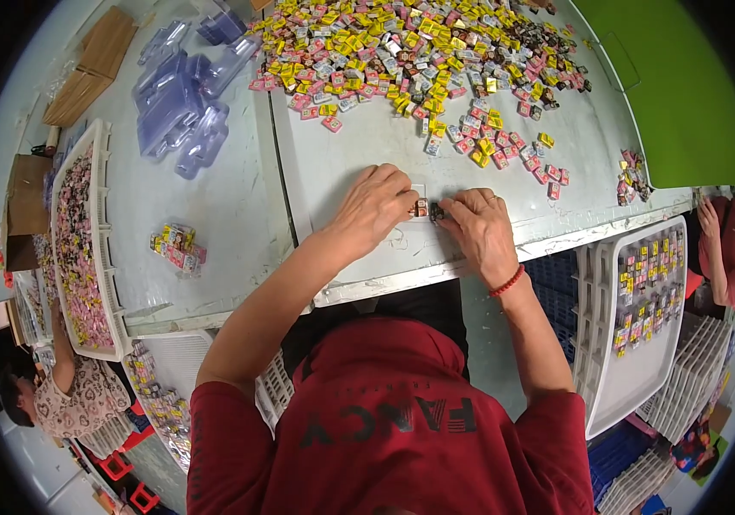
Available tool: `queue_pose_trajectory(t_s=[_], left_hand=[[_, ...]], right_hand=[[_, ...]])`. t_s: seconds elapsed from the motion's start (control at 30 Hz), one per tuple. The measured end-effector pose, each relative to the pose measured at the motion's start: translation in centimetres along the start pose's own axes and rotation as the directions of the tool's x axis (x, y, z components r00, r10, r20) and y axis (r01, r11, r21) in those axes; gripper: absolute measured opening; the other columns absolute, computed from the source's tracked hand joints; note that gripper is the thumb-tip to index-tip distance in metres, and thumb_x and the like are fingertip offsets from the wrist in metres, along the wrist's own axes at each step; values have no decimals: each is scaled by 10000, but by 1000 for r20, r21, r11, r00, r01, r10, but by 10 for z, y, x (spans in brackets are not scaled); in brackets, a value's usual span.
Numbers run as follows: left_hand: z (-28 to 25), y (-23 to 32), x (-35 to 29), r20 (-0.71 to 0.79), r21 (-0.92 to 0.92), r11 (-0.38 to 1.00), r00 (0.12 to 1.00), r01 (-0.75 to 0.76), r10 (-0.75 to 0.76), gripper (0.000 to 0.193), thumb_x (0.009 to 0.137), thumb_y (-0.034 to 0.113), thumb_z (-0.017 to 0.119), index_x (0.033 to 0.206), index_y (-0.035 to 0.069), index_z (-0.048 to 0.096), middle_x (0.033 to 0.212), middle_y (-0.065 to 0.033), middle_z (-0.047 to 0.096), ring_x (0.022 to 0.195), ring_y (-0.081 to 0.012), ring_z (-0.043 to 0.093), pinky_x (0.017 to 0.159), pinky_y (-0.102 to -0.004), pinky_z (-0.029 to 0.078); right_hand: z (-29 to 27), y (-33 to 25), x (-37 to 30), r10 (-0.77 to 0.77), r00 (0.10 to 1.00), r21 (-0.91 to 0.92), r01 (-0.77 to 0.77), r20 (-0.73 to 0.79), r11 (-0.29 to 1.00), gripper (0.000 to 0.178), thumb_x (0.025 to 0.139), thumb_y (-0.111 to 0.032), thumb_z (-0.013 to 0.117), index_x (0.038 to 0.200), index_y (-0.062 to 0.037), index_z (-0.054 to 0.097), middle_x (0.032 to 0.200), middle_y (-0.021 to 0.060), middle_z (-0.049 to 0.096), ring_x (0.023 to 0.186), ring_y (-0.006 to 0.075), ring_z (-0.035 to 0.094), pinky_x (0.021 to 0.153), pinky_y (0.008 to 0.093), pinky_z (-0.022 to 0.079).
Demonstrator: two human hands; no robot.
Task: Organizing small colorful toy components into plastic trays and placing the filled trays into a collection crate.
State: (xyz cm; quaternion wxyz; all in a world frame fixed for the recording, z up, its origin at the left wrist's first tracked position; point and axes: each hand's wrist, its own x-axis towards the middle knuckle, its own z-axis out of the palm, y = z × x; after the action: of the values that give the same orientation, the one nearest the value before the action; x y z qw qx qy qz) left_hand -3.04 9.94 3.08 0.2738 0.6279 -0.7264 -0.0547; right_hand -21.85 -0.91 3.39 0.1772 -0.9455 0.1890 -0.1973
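My left hand (373,206) is closed near the table's front edge, its fingertips at a small brown-and-pink wrapped block (422,209). That block lies on or in a clear plastic piece (419,189), most of which my fingers hide. Just to the right, my right hand (480,225) pinches a small black wrapped block (437,213) between thumb and fingers. A narrow gap separates the two blocks. Beyond my hands spreads a large heap of small wrapped blocks (384,60) in yellow, pink, silver and brown.
Clear plastic trays (180,107) are piled at the left, with a filled clear pack (178,249) nearer me. A white crate (110,283) of pink blocks stands far left. At right, a white tray (638,386) carries packs. Other people work at both sides.
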Motion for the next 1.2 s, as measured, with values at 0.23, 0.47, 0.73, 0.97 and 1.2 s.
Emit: queue_pose_trajectory(t_s=[0.23, 0.47, 0.73, 0.97, 1.2], left_hand=[[4, 9, -2, -6, 117, 991, 998, -60, 61, 158, 708, 65, 688, 837, 26, 606, 844, -69, 583, 864, -260, 553, 764, -371, 456], [13, 0, -20, -138, 17, 992, 982, -127, 128, 171, 711, 56, 692, 868, 22, 631, 936, -63, 636, 897, -249, 587, 722, -373, 466], [13, 13, -22, -146, -38, 998, 988, -54, 48, 203, 759, 77, 677, 959, 46, 656, 1119, -74, 598, 1074, -255, 545, 896, -355, 471], [23, 10, -18, -113, -26, 988, 982, -155, 151, 203, 772, 79, 670, 970, 36, 652, 1094, -46, 610, 1047, -232, 554, 879, -348, 478], [29, 7, -21, -165, -28, 989, 977, -142, 136, 187, 762, 81, 686, 943, 37, 677, 1076, -33, 632, 1005, -214, 570, 847, -332, 493]], right_hand=[[2, -1, -2, -18, 999, -13, 18, -27, 1000, 257, 695, -98, 740, 946, -82, 688, 880, 42, 612, 869, 226, 572, 759, 343, 438], [9, 1, -8, -20, 995, -4, 20, -96, 1000, 239, 700, -83, 732, 936, -80, 692, 879, 39, 608, 868, 223, 573, 770, 345, 437], [5, 8, -5, -45, 997, -28, 43, -69, 999, 234, 715, -103, 726, 948, -105, 702, 889, 31, 618, 889, 215, 574, 812, 358, 426], [-8, 30, 16, -242, 956, -74, 257, 164, 964, 279, 687, -188, 744, 958, -142, 703, 919, -15, 638, 950, 181, 568, 927, 376, 392], [-16, 22, 25, -312, 907, -217, 377, 282, 900, 316, 661, -242, 766, 949, -137, 692, 915, -17, 647, 950, 169, 575, 955, 378, 385]])
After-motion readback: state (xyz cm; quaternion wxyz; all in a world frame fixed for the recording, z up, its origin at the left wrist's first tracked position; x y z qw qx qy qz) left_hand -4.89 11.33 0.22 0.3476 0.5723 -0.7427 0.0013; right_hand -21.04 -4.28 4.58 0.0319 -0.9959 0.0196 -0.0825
